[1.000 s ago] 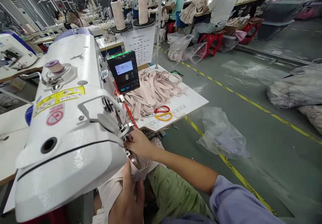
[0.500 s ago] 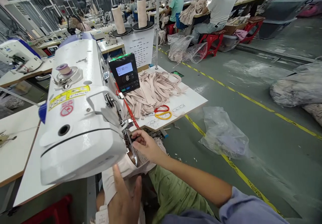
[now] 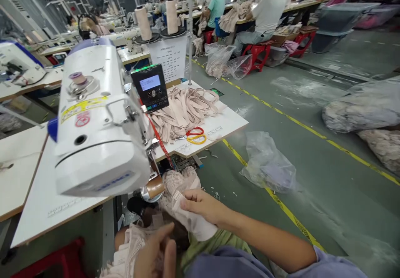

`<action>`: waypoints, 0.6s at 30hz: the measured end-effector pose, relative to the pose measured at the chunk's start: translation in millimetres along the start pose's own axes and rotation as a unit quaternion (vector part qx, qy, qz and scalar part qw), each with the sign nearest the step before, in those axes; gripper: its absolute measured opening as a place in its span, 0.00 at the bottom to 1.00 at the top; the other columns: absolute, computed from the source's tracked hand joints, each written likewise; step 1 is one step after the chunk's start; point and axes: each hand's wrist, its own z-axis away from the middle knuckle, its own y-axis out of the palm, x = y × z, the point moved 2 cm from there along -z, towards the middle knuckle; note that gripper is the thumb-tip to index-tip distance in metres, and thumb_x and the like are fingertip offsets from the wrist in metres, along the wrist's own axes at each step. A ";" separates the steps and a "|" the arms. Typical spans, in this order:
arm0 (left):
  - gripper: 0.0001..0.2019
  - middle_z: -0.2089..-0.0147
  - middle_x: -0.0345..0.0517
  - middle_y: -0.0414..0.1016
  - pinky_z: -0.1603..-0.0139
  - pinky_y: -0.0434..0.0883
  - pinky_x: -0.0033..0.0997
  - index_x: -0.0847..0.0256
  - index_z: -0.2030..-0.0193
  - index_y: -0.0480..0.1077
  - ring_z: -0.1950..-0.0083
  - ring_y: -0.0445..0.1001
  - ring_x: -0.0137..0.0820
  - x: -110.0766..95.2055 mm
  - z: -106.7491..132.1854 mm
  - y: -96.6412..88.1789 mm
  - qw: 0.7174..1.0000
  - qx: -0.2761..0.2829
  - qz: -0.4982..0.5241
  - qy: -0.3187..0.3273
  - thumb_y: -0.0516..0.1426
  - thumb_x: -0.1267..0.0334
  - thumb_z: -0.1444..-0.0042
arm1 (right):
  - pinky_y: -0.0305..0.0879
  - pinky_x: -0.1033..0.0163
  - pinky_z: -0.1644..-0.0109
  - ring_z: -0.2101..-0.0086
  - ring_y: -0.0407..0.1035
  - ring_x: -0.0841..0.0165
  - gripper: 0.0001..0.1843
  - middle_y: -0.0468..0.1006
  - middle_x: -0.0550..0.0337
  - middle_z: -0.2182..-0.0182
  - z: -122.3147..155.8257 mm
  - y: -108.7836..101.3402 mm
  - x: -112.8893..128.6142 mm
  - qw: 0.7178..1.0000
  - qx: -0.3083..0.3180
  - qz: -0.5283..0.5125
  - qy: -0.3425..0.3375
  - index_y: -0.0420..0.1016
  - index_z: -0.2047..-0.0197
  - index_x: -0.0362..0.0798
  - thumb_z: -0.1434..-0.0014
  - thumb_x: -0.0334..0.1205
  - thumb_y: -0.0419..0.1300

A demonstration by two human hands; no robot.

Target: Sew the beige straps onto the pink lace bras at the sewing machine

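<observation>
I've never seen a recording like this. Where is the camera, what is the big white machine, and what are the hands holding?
The camera sits on the person's head and looks down at their own hands. The white sewing machine stands on a table, with a control panel at its side. On the table lie a pile of beige strips and scissors. The right hand pinches a pale fabric piece. The left hand, blurred at the bottom edge, touches lace-trimmed fabric; its grip is unclear. Further back, other people work.
</observation>
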 end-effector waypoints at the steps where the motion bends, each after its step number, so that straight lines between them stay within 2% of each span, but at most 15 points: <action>1: 0.15 0.56 0.49 0.80 0.54 0.74 0.33 0.58 0.44 0.68 0.56 0.79 0.35 -5.0 -7.7 -9.7 0.998 -0.027 -0.014 0.051 0.50 0.60 0.35 | 0.53 0.68 0.69 0.73 0.57 0.75 0.28 0.65 0.66 0.75 0.0 1.2 1.1 0.999 0.031 0.007 0.010 0.71 0.68 0.43 0.46 0.63 0.64; 2: 0.17 0.45 0.53 0.76 0.43 0.70 0.39 0.58 0.42 0.68 0.43 0.74 0.39 -9.6 -15.5 -15.9 0.994 -0.029 -0.029 0.099 0.51 0.61 0.36 | 0.55 0.68 0.68 0.73 0.58 0.74 0.27 0.66 0.66 0.75 -0.1 3.2 2.8 0.997 0.066 0.024 0.015 0.72 0.68 0.43 0.44 0.62 0.62; 3: 0.18 0.39 0.55 0.72 0.37 0.65 0.44 0.59 0.40 0.67 0.37 0.68 0.42 -12.6 -23.1 -18.2 0.991 0.004 -0.036 0.130 0.52 0.63 0.37 | 0.57 0.68 0.67 0.73 0.60 0.74 0.25 0.68 0.65 0.75 -0.1 6.1 4.8 0.992 0.111 0.056 0.014 0.72 0.67 0.43 0.41 0.60 0.60; 4: 0.19 0.38 0.56 0.71 0.34 0.61 0.48 0.59 0.41 0.68 0.35 0.66 0.44 -12.8 -30.0 -17.6 0.990 0.051 -0.031 0.128 0.53 0.63 0.38 | 0.59 0.67 0.65 0.72 0.62 0.73 0.22 0.70 0.65 0.74 0.0 9.5 6.7 0.982 0.159 0.106 0.004 0.73 0.66 0.44 0.38 0.57 0.58; 6: 0.13 0.51 0.58 0.79 0.35 0.59 0.53 0.61 0.55 0.76 0.44 0.73 0.47 -4.3 -40.1 -12.2 0.993 0.116 0.016 0.021 0.54 0.59 0.41 | 0.61 0.66 0.64 0.70 0.66 0.71 0.15 0.73 0.64 0.73 -0.2 15.3 8.5 0.936 0.214 0.276 -0.047 0.75 0.66 0.46 0.35 0.47 0.55; 7: 0.12 0.61 0.57 0.80 0.39 0.62 0.54 0.61 0.65 0.76 0.51 0.76 0.47 3.0 -42.4 -8.3 0.989 0.131 0.045 -0.048 0.55 0.56 0.42 | 0.61 0.66 0.64 0.70 0.66 0.71 0.13 0.74 0.63 0.72 -1.1 17.2 7.7 0.896 0.209 0.384 -0.083 0.75 0.67 0.46 0.34 0.42 0.55; 9: 0.19 0.78 0.50 0.73 0.50 0.70 0.49 0.58 0.78 0.69 0.65 0.77 0.43 19.2 -42.4 0.0 0.972 0.144 0.104 -0.156 0.52 0.50 0.40 | 0.59 0.65 0.68 0.73 0.66 0.70 0.12 0.75 0.59 0.73 -4.9 18.8 2.4 0.785 0.143 0.582 -0.157 0.74 0.69 0.45 0.35 0.35 0.54; 10: 0.22 0.81 0.47 0.69 0.57 0.72 0.45 0.58 0.78 0.67 0.70 0.75 0.40 26.6 -41.2 4.2 0.962 0.156 0.134 -0.182 0.50 0.48 0.39 | 0.58 0.65 0.70 0.74 0.65 0.69 0.12 0.75 0.58 0.73 -7.4 18.8 -1.8 0.732 0.105 0.647 -0.184 0.74 0.69 0.44 0.35 0.34 0.54; 11: 0.23 0.82 0.45 0.68 0.62 0.72 0.41 0.58 0.77 0.67 0.73 0.74 0.38 33.1 -39.6 8.2 0.951 0.172 0.168 -0.195 0.47 0.47 0.37 | 0.56 0.64 0.72 0.74 0.65 0.69 0.11 0.74 0.57 0.73 -10.1 18.6 -6.5 0.692 0.080 0.687 -0.206 0.74 0.68 0.44 0.35 0.33 0.53; 12: 0.23 0.82 0.43 0.67 0.66 0.72 0.38 0.59 0.74 0.67 0.75 0.73 0.36 38.7 -37.8 11.8 0.938 0.187 0.206 -0.208 0.45 0.46 0.37 | 0.56 0.63 0.72 0.75 0.65 0.68 0.11 0.74 0.57 0.74 -12.6 18.1 -11.0 0.669 0.067 0.705 -0.225 0.74 0.66 0.44 0.35 0.33 0.53; 13: 0.23 0.82 0.41 0.66 0.69 0.72 0.36 0.59 0.72 0.67 0.76 0.72 0.34 43.2 -35.9 14.7 0.925 0.194 0.243 -0.219 0.44 0.45 0.37 | 0.57 0.63 0.72 0.74 0.65 0.68 0.10 0.74 0.57 0.74 -14.5 17.4 -14.4 0.661 0.061 0.706 -0.247 0.75 0.64 0.44 0.35 0.33 0.52; 14: 0.23 0.82 0.38 0.63 0.70 0.71 0.34 0.60 0.70 0.66 0.77 0.70 0.32 46.5 -34.0 16.7 0.914 0.192 0.277 -0.228 0.44 0.45 0.37 | 0.59 0.63 0.70 0.72 0.66 0.67 0.10 0.75 0.57 0.72 -15.4 16.4 -16.3 0.666 0.057 0.694 -0.270 0.75 0.60 0.45 0.34 0.33 0.52; 16: 0.21 0.81 0.34 0.58 0.69 0.70 0.32 0.59 0.69 0.64 0.78 0.66 0.29 49.7 -30.2 17.9 0.900 0.169 0.325 -0.235 0.45 0.45 0.37 | 0.64 0.61 0.62 0.65 0.69 0.64 0.12 0.76 0.54 0.65 -14.2 13.7 -15.8 0.701 0.033 0.645 -0.302 0.74 0.51 0.46 0.34 0.34 0.52; 18: 0.21 0.78 0.35 0.59 0.66 0.68 0.30 0.59 0.71 0.63 0.75 0.64 0.27 49.1 -26.4 15.9 0.898 0.140 0.348 -0.231 0.46 0.45 0.36 | 0.66 0.58 0.55 0.58 0.69 0.62 0.14 0.76 0.52 0.58 -9.9 11.1 -12.2 0.752 -0.019 0.582 -0.310 0.71 0.47 0.48 0.35 0.39 0.55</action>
